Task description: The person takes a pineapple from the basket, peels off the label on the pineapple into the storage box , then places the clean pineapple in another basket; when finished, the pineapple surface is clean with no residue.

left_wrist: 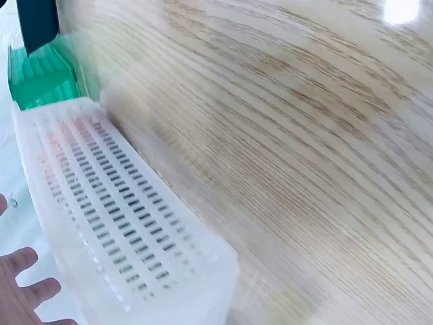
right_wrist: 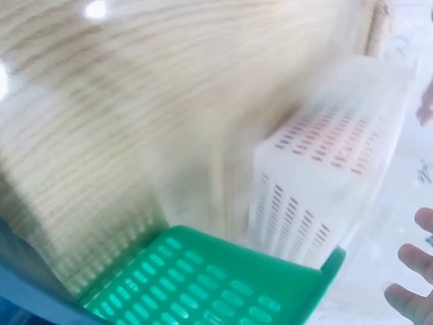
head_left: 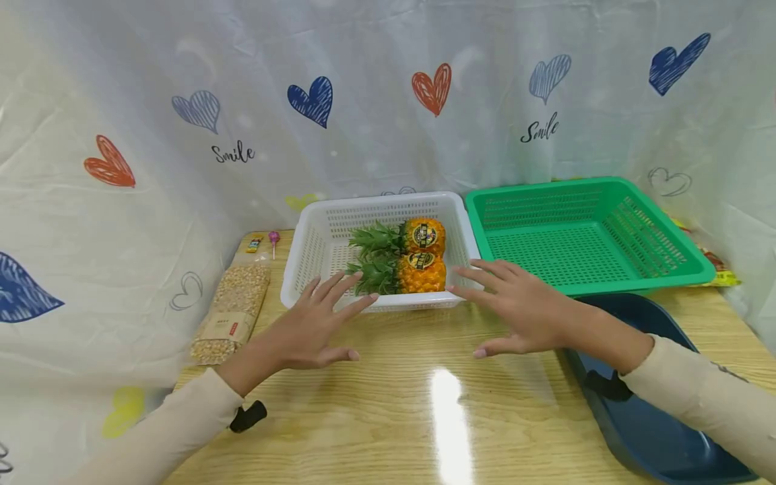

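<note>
Two small pineapples (head_left: 422, 273) in orange net wrapping with round labels lie side by side in a white perforated basket (head_left: 309, 249), their green leaves pointing left. My left hand (head_left: 312, 327) hovers over the table by the basket's front left, fingers spread and holding nothing. Across from it, my right hand (head_left: 524, 310) is spread over the basket's front right corner, also holding nothing. In the left wrist view, fingertips show beside the white basket (left_wrist: 122, 203), apart from its wall. Fingertips in the right wrist view appear clear of the basket (right_wrist: 318, 162).
A green perforated basket (head_left: 564, 252) stands right of the white one, with colourful packets (head_left: 721, 273) beyond it. A dark blue tray (head_left: 655, 431) lies under my right forearm. At left are a bag of corn kernels (head_left: 236, 296), a lollipop (head_left: 274, 237) and a small packet (head_left: 254, 244).
</note>
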A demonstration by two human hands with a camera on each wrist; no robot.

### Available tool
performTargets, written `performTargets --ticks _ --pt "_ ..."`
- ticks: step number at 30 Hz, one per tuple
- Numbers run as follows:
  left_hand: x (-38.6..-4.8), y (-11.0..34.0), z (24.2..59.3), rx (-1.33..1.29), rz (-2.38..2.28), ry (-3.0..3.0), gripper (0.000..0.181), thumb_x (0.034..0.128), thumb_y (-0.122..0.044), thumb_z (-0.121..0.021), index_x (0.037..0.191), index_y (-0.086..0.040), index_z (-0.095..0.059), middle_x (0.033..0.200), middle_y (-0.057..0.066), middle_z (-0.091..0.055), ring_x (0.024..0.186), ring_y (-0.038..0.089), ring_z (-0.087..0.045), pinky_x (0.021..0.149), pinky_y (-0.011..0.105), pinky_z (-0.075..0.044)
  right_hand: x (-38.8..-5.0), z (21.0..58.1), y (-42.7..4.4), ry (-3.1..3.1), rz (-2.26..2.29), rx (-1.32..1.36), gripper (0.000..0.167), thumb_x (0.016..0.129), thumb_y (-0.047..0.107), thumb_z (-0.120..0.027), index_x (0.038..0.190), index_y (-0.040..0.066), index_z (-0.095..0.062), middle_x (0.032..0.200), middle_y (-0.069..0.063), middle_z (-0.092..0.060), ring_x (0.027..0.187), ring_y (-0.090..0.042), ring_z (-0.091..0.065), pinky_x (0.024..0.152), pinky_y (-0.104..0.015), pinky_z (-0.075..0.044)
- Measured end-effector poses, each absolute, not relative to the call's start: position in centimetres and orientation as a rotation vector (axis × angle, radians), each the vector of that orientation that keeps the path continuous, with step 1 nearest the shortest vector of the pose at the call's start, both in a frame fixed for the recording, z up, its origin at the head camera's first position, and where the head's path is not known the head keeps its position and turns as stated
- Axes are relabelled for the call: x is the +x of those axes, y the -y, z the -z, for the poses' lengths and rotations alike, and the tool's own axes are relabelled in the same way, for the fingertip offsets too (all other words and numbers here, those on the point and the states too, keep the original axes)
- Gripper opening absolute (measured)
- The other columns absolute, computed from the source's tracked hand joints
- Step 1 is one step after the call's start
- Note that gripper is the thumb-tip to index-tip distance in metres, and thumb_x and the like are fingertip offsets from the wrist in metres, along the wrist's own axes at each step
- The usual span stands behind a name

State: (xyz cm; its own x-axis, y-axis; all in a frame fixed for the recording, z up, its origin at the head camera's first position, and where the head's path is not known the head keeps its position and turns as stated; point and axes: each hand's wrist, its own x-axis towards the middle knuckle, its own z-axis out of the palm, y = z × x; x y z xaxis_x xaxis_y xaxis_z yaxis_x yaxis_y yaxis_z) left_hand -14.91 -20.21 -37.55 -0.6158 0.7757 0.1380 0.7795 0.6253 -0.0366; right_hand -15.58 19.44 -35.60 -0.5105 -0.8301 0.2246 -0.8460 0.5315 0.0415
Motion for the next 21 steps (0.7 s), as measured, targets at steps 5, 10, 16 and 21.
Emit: performTargets --ticks 5,10,16,21 --pt "-15.3 21.6 37.5 -1.196 0.119 2.743 0.087 0.0936 -0.079 -0.021 0.158 -0.022 -0.033 0.162 0.018 -0.026 0.146 0.041 -0.031 0.111 0.067 -0.031 -16.3 34.9 -20.0 2.541 -0.208 1.372 0.087 0.085 0.071 -0.063 0.152 0.018 -0.045 0.156 -0.012 -0.043 0.139 -0.039 -0.043 0.104 -0.061 -0.043" --pt "-15.9 23.1 37.2 -0.992 0.262 2.863 0.076 0.0969 -0.067 -0.047 0.157 -0.023 -0.033 0.162 0.017 -0.024 0.145 0.045 -0.032 0.108 0.070 -0.030 -17.0 34.1 -20.6 2.555 -0.325 1.302 0.083 0.083 0.062 -0.073 0.147 0.014 -0.051 0.152 -0.010 -0.047 0.134 -0.035 -0.049 0.099 -0.059 -0.047" --pt "-17.1 24.9 37.2 -0.748 0.460 2.977 0.069 0.0993 -0.054 -0.056 0.155 -0.018 -0.036 0.161 0.019 -0.023 0.142 0.049 -0.031 0.103 0.072 -0.034 -17.4 33.4 -20.8 2.707 -0.457 1.186 0.077 0.086 0.050 -0.077 0.149 0.016 -0.048 0.155 -0.008 -0.045 0.139 -0.034 -0.044 0.101 -0.061 -0.045" --pt "-18.1 26.3 37.5 -0.596 0.621 2.986 0.066 0.1008 -0.047 -0.057 0.153 -0.011 -0.037 0.161 0.026 -0.018 0.139 0.051 -0.032 0.101 0.069 -0.039 -18.1 33.1 -20.8 2.798 -0.544 1.137 0.072 0.090 0.046 -0.073 0.150 0.016 -0.047 0.155 -0.009 -0.045 0.140 -0.036 -0.041 0.101 -0.064 -0.043"
